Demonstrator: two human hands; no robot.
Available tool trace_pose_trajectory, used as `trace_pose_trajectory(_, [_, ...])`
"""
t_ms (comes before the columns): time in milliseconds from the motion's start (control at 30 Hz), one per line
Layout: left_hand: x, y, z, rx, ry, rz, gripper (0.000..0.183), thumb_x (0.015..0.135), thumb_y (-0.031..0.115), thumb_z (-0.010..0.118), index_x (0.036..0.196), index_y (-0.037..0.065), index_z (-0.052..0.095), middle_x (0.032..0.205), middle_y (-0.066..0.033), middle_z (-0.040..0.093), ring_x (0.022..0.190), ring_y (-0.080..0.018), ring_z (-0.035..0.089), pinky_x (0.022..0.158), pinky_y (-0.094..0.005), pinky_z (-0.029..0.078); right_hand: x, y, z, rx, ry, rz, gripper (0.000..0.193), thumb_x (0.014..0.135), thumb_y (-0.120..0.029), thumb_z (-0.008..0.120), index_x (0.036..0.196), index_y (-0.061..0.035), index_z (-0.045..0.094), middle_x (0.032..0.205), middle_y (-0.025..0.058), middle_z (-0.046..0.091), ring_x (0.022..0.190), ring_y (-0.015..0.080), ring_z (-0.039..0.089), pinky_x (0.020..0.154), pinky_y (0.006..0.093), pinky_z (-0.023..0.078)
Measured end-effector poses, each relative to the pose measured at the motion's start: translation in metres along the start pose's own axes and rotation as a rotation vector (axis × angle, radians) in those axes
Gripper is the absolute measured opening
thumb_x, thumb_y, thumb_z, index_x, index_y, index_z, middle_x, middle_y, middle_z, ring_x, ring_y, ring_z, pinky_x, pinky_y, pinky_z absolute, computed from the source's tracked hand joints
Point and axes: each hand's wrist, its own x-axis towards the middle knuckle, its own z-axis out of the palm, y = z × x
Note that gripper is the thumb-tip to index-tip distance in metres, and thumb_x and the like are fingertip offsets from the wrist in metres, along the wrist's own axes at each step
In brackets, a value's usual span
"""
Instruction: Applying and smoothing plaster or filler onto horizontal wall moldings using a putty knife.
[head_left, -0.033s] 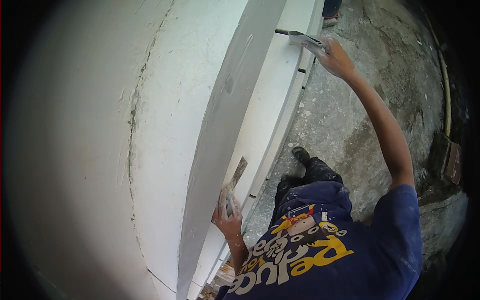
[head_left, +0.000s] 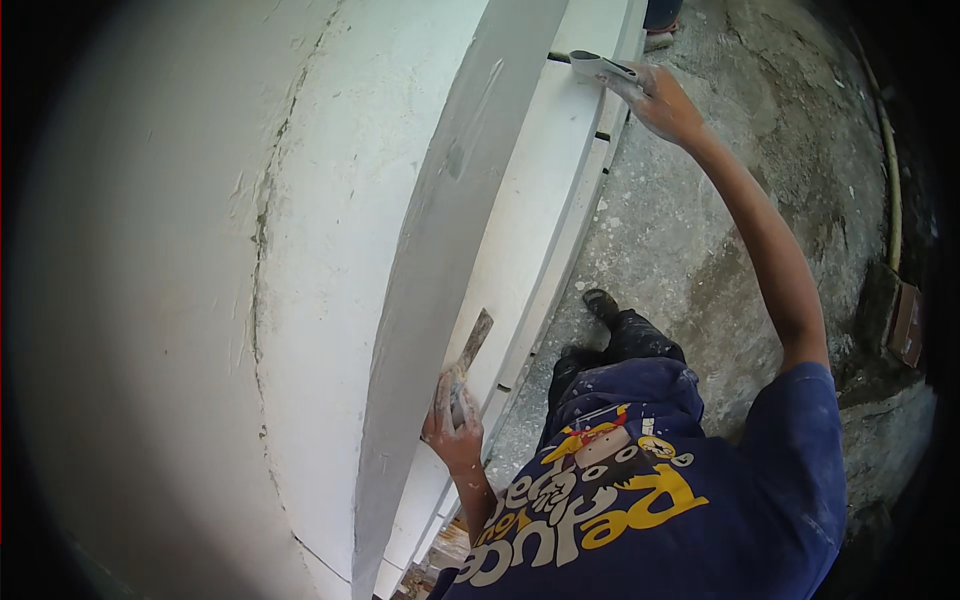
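My right hand [head_left: 662,103] is closed round the handle of a putty knife [head_left: 603,70], far up the scene. Its wide grey blade meets a white panel [head_left: 535,175] beside a dark slot [head_left: 559,57]. Lower down, my left hand [head_left: 453,425] grips a narrow scraper [head_left: 474,342] with a stained blade pointing away from me. That hand is close to the white panel; I cannot tell whether it touches it. White smears coat the fingers of both hands. Left of the panel runs a long smooth grey band [head_left: 440,215] with a few pale streaks.
A white wall surface [head_left: 340,200] with a long rough crack [head_left: 262,230] fills the left. Stepped white edges with dark slots border the stained concrete floor [head_left: 660,230]. My shoe [head_left: 601,308] stands there. A pole [head_left: 890,180] and a brown box [head_left: 906,325] lie far right.
My right hand and the putty knife have shifted slightly farther away and to the left. My left hand keeps its hold on the scraper, nearly in the same place.
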Motion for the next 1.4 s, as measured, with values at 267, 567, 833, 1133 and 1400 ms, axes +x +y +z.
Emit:
trace_pose_trajectory(267, [0.001,0.003,0.002,0.052,0.012,0.005,0.032,0.084,0.004,0.071,0.115,0.002,0.069,0.117,-0.0154,0.067,0.109,-0.0368,0.061,0.099,-0.0458,0.048,0.014,0.023,0.009,0.085,0.191,-0.128,0.058,0.097,-0.054,0.059,0.106,0.0028,0.071,0.079,0.0125,0.066,0.071,0.0196,0.058,0.069,0.0388,0.048])
trace_pose_trajectory(567, [0.002,0.007,0.001,0.098,0.022,0.035,0.031,0.084,0.004,0.070,0.114,0.001,0.070,0.117,-0.0147,0.067,0.109,-0.0363,0.061,0.098,-0.0458,0.048,0.007,0.011,-0.010,0.072,0.088,-0.062,0.059,0.099,-0.054,0.056,0.112,0.0009,0.072,0.090,0.0161,0.071,0.082,0.0218,0.066,0.080,0.0371,0.051])
trace_pose_trajectory(833, [0.004,0.007,-0.001,0.066,-0.013,0.016,0.034,0.083,0.004,0.070,0.117,0.001,0.068,0.117,-0.0162,0.066,0.109,-0.0366,0.060,0.097,-0.0465,0.048,0.022,0.021,-0.002,-0.060,0.088,-0.043,0.058,0.100,-0.052,0.055,0.117,0.0014,0.070,0.089,0.0181,0.070,0.083,0.0260,0.067,0.080,0.0402,0.052])
trace_pose_trajectory(1133, [0.006,0.008,-0.001,0.108,-0.027,0.019,0.033,0.083,0.003,0.068,0.115,0.000,0.067,0.116,-0.0164,0.065,0.108,-0.0368,0.060,0.096,-0.0472,0.048,0.023,0.039,0.003,0.019,0.051,-0.018,0.059,0.099,-0.054,0.057,0.124,-0.0010,0.066,0.103,0.0143,0.070,0.096,0.0264,0.065,0.091,0.0401,0.049])
trace_pose_trajectory(1400, [0.008,0.015,-0.002,0.170,-0.021,0.007,0.034,0.083,0.004,0.068,0.116,0.000,0.067,0.117,-0.0166,0.065,0.109,-0.0368,0.060,0.097,-0.0470,0.048,0.027,0.070,0.007,-0.052,0.140,-0.027,0.048,0.103,-0.041,0.052,0.128,-0.0030,0.065,0.105,0.0136,0.070,0.095,0.0264,0.065,0.091,0.0379,0.048])
